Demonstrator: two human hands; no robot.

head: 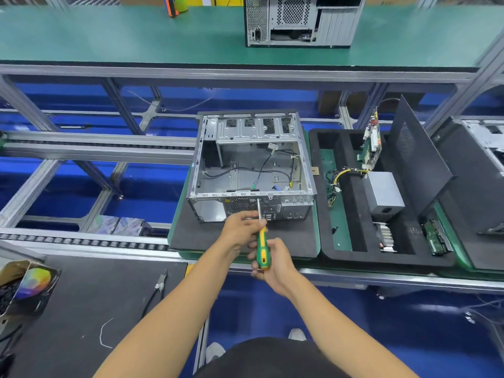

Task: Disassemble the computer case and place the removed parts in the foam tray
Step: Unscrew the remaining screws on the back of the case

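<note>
An open grey computer case (251,165) lies on a black mat, its inside holding only loose cables. My right hand (272,264) grips the green-and-yellow handle of a screwdriver (262,248). The metal shaft points up at the case's rear panel near the fan grille. My left hand (242,225) pinches the shaft just above the handle. To the right, the black foam tray (341,253) holds a power supply (383,196), a circuit board (371,144), a black side panel (417,162) and smaller parts.
Another case (302,20) stands on the green upper shelf. A further dark case (480,173) sits at the far right. On the black mat at lower left lie pliers (161,282) and a box (24,287). Conveyor rails run across the left.
</note>
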